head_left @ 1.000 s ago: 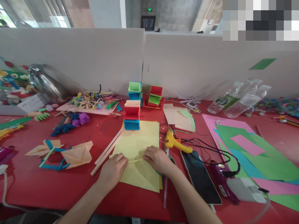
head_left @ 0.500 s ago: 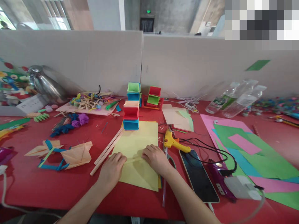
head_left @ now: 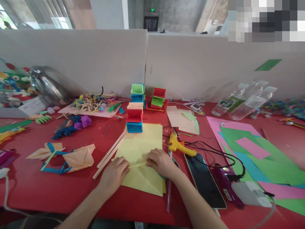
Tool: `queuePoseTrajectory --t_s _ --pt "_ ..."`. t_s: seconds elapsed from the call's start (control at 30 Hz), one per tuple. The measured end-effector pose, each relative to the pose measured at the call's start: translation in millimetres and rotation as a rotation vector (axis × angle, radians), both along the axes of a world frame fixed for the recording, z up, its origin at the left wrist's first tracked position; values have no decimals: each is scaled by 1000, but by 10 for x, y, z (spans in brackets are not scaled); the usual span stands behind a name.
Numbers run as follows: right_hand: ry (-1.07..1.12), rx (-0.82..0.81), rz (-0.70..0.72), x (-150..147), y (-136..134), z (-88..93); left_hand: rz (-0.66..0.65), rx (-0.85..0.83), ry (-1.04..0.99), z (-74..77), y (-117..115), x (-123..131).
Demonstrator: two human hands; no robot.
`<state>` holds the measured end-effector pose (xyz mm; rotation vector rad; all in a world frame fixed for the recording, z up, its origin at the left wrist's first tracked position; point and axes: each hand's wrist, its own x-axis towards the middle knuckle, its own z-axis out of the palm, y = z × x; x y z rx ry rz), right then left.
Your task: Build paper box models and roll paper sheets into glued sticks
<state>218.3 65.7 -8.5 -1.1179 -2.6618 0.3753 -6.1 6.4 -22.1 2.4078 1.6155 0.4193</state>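
My left hand and my right hand are closed on the two ends of a narrow yellow paper strip. The strip runs between my fingertips, low over a pale yellow sheet of paper, and its colour nearly blends in. More coloured sheets peep out under the yellow one at its right edge. At the far end of the sheet stands a folded-paper stack in blue, red and peach. Two peach paper strips lie left of the sheet. Scissors are partly hidden beside my right hand.
A yellow glue gun, its black cable and a phone lie to the right, near a purple power strip. Coloured sheets and plastic bottles are farther right. A peach-and-blue paper model sits left.
My hands keep nearly the same place and grip on the strip. The view has shifted very slightly.
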Motion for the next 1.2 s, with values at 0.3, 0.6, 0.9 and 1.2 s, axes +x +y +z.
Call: queuePoseTrajectory --t_s 0.3,0.6,0.9,1.2 --pt "17 -32 27 20 23 14 -25 -16 -37 46 2 -35" --pt "-56 43 -113 -74 -45 32 60 28 55 -5 3 28" --pt "-116 133 -123 -121 -72 3 -35 80 107 22 -18 -11" --pt "-79 96 -23 1 -31 35 -37 59 -2 10 40 -57"
